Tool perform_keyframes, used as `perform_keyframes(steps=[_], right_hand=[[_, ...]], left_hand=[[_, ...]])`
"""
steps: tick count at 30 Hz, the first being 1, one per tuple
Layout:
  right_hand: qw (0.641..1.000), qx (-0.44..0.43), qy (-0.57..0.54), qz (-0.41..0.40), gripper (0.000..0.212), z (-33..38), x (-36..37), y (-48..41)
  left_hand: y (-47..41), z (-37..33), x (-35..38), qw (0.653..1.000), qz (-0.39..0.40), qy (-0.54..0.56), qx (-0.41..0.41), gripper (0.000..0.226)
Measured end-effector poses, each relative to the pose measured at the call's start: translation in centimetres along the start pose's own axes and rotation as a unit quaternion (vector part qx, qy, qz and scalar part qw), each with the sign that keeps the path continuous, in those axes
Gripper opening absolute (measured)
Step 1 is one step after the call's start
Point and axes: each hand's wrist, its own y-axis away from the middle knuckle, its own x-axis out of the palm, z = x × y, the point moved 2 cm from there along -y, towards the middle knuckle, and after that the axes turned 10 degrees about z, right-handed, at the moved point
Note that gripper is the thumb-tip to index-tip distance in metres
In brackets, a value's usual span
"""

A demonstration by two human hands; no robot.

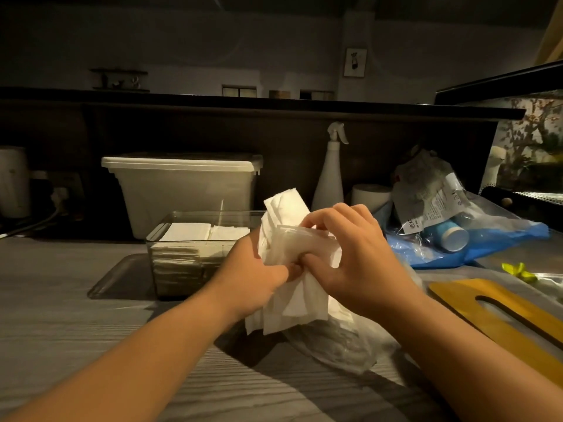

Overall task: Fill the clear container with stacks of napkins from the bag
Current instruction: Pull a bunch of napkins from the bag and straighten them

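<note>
A stack of napkins is held up above the worktop, just in front of the clear container, and is gripped from both sides. The container stands toward the back of the worktop, in front of a lidded white tub, and is already well filled: two piles of folded napkins are seen inside, side by side, reaching near its rim. The bag is slumped on the worktop below the hands, toward the near edge, and looks nearly flat.

The step in hand is judged to be the squaring-up or freeing of a fresh bundle before it is set in; a thin clear wrapping appears to be bunched around the upper part of the stack, though this cannot be told for certain. For the next move, any wrapping would have to be stripped away, the loose, fanned edges evened, and the bundle carried forward and lowered flat onto the piles or into whatever room is left at the container's right end.

The left hand is closed around the stack's left edge, thumb in front, wrist low. The right hand is arched over the top and right side, fingers curled and pinching the material, thumb tucked beneath. Both forearms are stretched forward from the near edge.
</note>
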Motion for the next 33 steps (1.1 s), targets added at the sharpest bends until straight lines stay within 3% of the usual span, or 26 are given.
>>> perform_keyframes(steps=[5,10,17,20,22,25,30,33], right_hand=[[0.996,0.029,-0.079,0.005,0.020,0.4,-0.2,0.0],[0.980,0.078,-0.182,0.029,0.014,0.1,-0.4,0.1],[0.933,0.084,-0.336,0.095,0.025,-1.4,-0.4,-0.3],[0.926,0.077,-0.368,0.039,0.018,-2.0,-1.2,-0.7],[0.906,0.078,-0.417,-0.007,0.015,-2.7,-2.2,-0.9],[0.875,0.061,-0.480,0.023,0.016,-3.1,-2.9,-0.8],[0.880,0.095,-0.462,0.046,0.020,-2.7,-1.6,-0.8],[0.860,0.138,-0.487,0.067,0.022,-2.7,-0.6,-0.7]], left_hand=[[0.5,-0.5,-0.1,0.992,0.019,0.121,-0.033,0.024],[0.6,-0.7,-0.5,0.974,0.006,0.215,-0.072,0.030],[0.2,-0.1,-0.7,0.984,-0.075,0.140,-0.084,0.018],[0.0,-0.1,-1.1,0.989,-0.085,0.096,-0.076,0.018],[0.1,-0.5,-1.4,0.995,-0.058,0.057,-0.065,0.018],[0.3,-1.2,-1.5,0.997,0.030,-0.006,-0.070,0.021],[0.6,-1.1,-1.3,0.987,0.104,-0.091,-0.080,0.021],[0.6,-1.0,-1.2,0.984,0.123,-0.093,-0.089,0.021]])
